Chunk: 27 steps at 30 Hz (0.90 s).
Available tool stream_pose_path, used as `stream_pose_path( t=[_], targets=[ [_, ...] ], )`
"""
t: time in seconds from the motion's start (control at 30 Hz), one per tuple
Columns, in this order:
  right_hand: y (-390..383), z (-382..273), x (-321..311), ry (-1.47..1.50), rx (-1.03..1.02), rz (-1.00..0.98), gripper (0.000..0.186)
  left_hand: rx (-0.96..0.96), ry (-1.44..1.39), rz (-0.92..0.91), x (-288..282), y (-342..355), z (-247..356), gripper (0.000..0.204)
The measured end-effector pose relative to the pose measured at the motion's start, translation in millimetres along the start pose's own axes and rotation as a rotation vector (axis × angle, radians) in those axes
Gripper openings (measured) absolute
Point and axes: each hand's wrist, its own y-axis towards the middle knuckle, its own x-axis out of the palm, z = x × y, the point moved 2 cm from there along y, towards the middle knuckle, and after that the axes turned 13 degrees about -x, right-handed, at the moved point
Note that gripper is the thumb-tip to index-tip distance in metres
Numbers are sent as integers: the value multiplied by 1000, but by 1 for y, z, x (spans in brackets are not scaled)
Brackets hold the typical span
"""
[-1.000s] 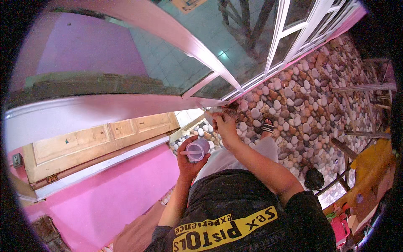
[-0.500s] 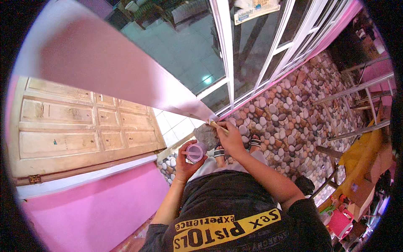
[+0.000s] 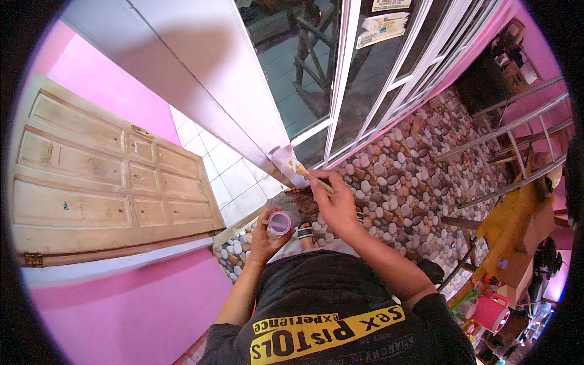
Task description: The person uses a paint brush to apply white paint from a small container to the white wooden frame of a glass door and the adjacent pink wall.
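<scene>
My left hand (image 3: 261, 244) is wrapped round a small clear plastic cup (image 3: 280, 224) with pale purple paint inside. A flat strip lies at the cup's mouth by my thumb; its kind is unclear. In my right hand (image 3: 336, 204) is a paintbrush (image 3: 299, 169), gripped by its wooden handle. Its paint-smeared bristles point up and left, at the low end of a white door-frame post (image 3: 234, 106). From here I cannot tell for certain whether the bristles touch the post.
An open wooden panel door (image 3: 91, 188) stands at left, above a pink wall (image 3: 115, 310). Glass panes (image 3: 298, 79) in white frames rise ahead. My feet are on a pebble-patterned floor (image 3: 401, 182). Metal ladder rails (image 3: 511, 131), a cardboard box (image 3: 538, 228) and a red container (image 3: 491, 311) are at right.
My view has turned, so the post and door now sit differently. The paintbrush has swung up and left, and its bristles show plainly. The cup stays in my left hand.
</scene>
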Motion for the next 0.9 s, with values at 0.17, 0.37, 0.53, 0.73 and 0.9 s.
stream_pose_path(
  t=[0.17, 0.37, 0.53, 0.73, 0.9],
  targets=[
    [-33, 6, -19, 105, 178, 25, 20, -14, 5, -39, -2, 2, -17, 68],
    [-55, 23, -37, 154, 305, 79, 23, 101, 37, -71, 0, 10, 9, 68],
    [-71, 30, -44, 326, 392, 206, 23, 114, 24, -71, 1, 12, 9, 70],
    [-90, 61, -72, 503, 549, 408, 26, 93, 59, -64, 2, 14, 10, 70],
    [-84, 78, -100, 520, 584, 528, 17, 94, 72, -22, 7, 16, 7, 66]
  ],
)
